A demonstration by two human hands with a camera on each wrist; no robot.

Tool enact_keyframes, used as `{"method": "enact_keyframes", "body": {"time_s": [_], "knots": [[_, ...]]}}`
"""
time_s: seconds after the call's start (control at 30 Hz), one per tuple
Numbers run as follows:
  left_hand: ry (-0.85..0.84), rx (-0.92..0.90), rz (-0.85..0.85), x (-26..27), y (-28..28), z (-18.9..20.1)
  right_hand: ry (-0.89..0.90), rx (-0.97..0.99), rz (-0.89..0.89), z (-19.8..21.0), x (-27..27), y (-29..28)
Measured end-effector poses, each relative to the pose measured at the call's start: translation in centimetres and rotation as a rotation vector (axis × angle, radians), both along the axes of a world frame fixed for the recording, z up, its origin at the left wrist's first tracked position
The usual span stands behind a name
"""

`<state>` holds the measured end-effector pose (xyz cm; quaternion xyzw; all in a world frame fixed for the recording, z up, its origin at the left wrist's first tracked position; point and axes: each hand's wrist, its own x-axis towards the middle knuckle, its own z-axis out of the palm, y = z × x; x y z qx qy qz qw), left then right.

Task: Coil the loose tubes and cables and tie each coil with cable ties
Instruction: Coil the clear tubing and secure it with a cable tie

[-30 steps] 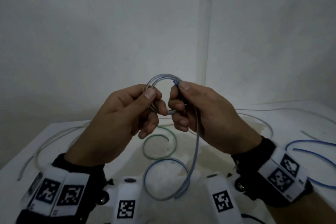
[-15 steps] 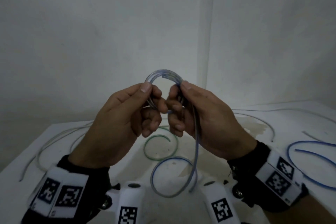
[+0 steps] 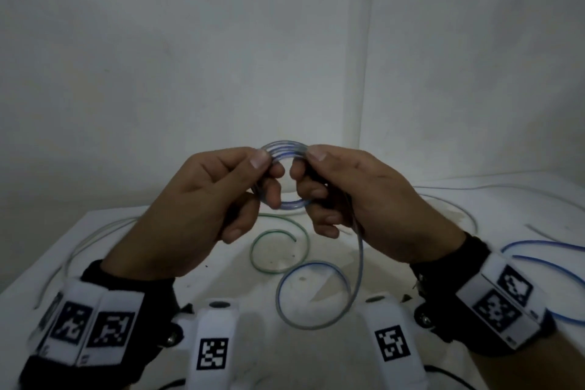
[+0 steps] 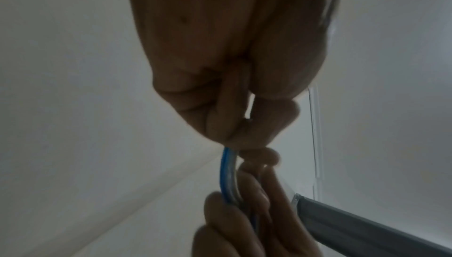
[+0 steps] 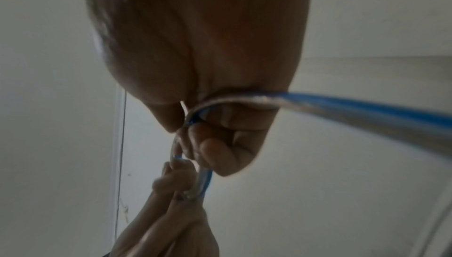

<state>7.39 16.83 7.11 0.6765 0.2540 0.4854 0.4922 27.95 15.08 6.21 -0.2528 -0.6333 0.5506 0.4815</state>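
Observation:
A clear tube with a blue stripe (image 3: 286, 149) is wound into a small coil held up in front of me above the white table (image 3: 221, 266). My left hand (image 3: 262, 174) pinches the coil's left side, thumb on top. My right hand (image 3: 304, 174) grips its right side. The tube's loose tail (image 3: 316, 294) drops from my right palm and curls in a loop on the table. In the left wrist view the blue tube (image 4: 227, 174) runs between the fingers of both hands. In the right wrist view the tube (image 5: 342, 104) crosses my palm and leaves to the right.
A green tube (image 3: 278, 250) lies curled on the table below my hands. Another blue tube (image 3: 544, 260) lies at the right. Thin clear tubes (image 3: 88, 241) trail over the left and back right of the table. White walls meet in a corner behind.
The coil has gained a turn and now shows as a full ring between my hands. The tail's loop on the table has shortened and shifted right.

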Motion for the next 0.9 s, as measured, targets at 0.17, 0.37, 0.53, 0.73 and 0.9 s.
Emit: {"method": "enact_keyframes", "body": {"time_s": [0.17, 0.37, 0.53, 0.73, 0.9], "knots": [[-0.11, -0.055, -0.019, 0.3, -0.1, 0.0, 0.104, -0.011, 0.041, -0.2, -0.3, 0.2], [-0.081, 0.007, 0.009, 0.5, -0.1, -0.1, 0.098, 0.017, 0.01, -0.2, -0.4, 0.2], [-0.015, -0.005, -0.008, 0.5, 0.2, -0.3, -0.002, 0.008, -0.008, -0.2, -0.1, 0.2], [-0.108, 0.047, 0.07, 1.0, 0.2, -0.5, 0.154, 0.008, 0.042, -0.4, -1.1, 0.1], [-0.039, 0.02, -0.005, 0.3, 0.1, -0.3, 0.025, 0.019, -0.019, 0.1, -0.2, -0.1]]}}
